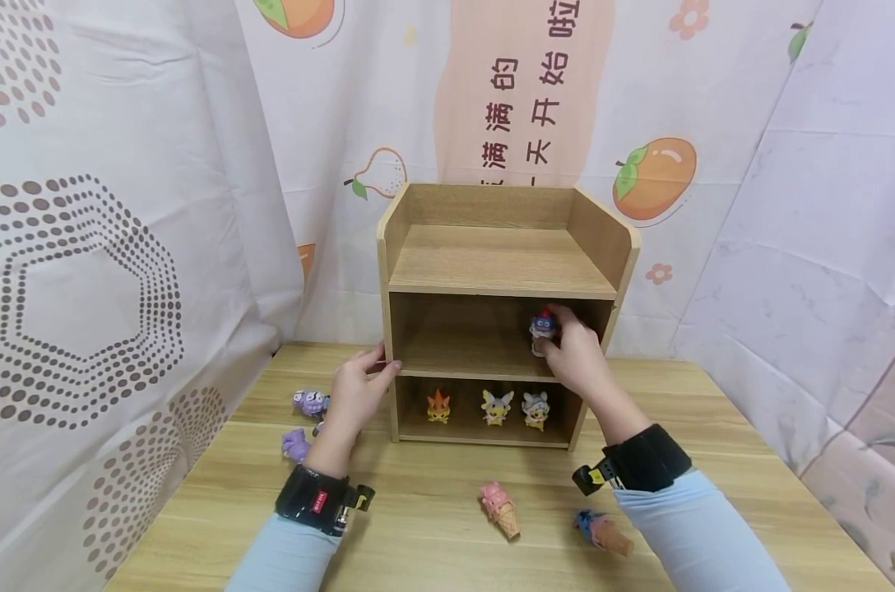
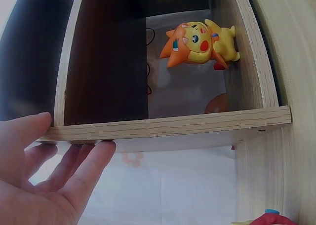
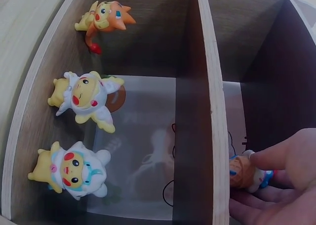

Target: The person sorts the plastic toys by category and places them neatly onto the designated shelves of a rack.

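A small wooden shelf (image 1: 503,261) stands on the table. My left hand (image 1: 360,382) grips its left side panel, thumb at the front edge and fingers along the outside. In the middle compartment, toward the right, my right hand (image 1: 577,349) pinches a small figurine (image 1: 543,324) with a blue face and red top. The right wrist view shows the figurine's brown waffle-patterned base (image 3: 240,171) just behind the shelf board; the hand covers much of the rest. Below stand an orange-eared yellow figurine (image 1: 438,407), a white-hooded one (image 1: 496,408) and another in white and pale blue (image 1: 535,409).
A pink ice-cream-cone figurine (image 1: 499,509) and a blue one with a cone (image 1: 603,532) lie on the table (image 1: 418,538) before the shelf. Purple figurines (image 1: 295,445) sit by the left forearm. A printed curtain (image 1: 329,99) hangs behind.
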A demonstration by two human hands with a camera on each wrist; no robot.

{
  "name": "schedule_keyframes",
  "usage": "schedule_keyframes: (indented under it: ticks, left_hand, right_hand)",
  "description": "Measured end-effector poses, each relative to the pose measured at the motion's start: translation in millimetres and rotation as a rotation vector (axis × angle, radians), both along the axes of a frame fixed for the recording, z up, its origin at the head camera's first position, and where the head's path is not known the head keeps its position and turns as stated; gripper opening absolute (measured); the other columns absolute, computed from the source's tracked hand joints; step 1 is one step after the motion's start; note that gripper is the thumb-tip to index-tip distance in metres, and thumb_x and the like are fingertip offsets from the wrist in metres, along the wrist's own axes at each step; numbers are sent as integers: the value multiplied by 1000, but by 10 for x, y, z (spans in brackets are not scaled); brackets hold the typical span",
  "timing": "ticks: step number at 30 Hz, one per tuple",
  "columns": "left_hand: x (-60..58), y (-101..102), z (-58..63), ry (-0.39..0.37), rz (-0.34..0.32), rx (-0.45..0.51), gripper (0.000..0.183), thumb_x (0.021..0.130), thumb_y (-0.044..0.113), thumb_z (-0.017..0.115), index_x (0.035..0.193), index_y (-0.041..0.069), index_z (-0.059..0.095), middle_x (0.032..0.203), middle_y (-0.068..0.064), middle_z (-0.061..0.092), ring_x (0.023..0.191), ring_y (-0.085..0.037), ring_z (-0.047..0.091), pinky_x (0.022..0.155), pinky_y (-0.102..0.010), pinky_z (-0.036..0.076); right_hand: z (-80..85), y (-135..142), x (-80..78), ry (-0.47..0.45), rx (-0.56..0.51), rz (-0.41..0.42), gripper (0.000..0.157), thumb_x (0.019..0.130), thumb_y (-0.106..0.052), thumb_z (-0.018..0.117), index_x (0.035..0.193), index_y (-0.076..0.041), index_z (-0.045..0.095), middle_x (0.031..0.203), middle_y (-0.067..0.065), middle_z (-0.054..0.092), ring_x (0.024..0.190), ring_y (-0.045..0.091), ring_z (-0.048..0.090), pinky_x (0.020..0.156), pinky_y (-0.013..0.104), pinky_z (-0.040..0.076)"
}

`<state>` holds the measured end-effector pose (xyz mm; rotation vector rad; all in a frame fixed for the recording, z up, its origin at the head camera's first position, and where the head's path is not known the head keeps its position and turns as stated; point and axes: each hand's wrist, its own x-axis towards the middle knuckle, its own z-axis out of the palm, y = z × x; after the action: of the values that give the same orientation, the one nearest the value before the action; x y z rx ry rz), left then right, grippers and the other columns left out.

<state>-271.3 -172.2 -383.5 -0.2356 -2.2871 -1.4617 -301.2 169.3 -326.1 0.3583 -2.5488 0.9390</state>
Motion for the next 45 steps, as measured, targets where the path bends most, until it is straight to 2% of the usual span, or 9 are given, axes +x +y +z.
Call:
schedule_keyframes:
  ticks: [6, 14, 24, 32, 40, 45]
  left_hand:
    - [-5, -4, -7, -8, -10, 14, 48, 96, 17, 72, 140, 2, 59, 129, -17, 65, 112, -31, 66, 84, -35, 59]
    - [4, -4, -5, -6, -15, 16, 47, 96, 17, 72, 139, 2, 60, 128, -17, 65, 112, -31, 67, 84, -34, 59]
    - [2, 4, -3, -3, -16, 8, 47, 96, 17, 72, 139, 2, 60, 129, -17, 65, 112, -31, 67, 87, -36, 59]
    - [10, 1, -14, -6, -26, 26, 48, 96, 16, 72, 140, 2, 59, 129, -18, 64, 112, -32, 66, 83, -32, 59]
    - [11, 4, -20, 5, -18, 25, 46, 96, 16, 72, 139, 3, 61, 129, -16, 65, 111, -31, 67, 83, -32, 60]
    - [-8, -1, -20, 14, -24, 34, 47, 96, 15, 72, 140, 2, 59, 130, -17, 65, 110, -32, 68, 81, -31, 60]
  right_hand:
    - [-3, 2, -4, -18, 3, 10, 58, 97, -7, 61, 150, -1, 41, 134, 29, 56, 120, 41, 56, 97, 57, 47]
    - [-14, -8, -30, 22, -10, 6, 63, 94, -16, 70, 148, 1, 41, 130, 28, 58, 118, 42, 58, 97, 56, 48]
    - [-19, 6, -40, 0, -12, -2, 59, 97, -12, 63, 150, -1, 40, 133, 29, 56, 121, 43, 56, 96, 56, 48]
    - [-20, -3, -27, -16, -19, 0, 62, 95, -12, 64, 151, -4, 39, 132, 29, 56, 115, 41, 58, 90, 54, 50]
    - [9, 9, 45, 80, 1, 13, 64, 92, -14, 71, 147, 1, 43, 132, 28, 56, 120, 44, 56, 98, 58, 47]
    - [60, -9, 120, 137, 11, 50, 64, 92, -15, 74, 147, 0, 44, 132, 26, 56, 120, 43, 55, 98, 59, 46]
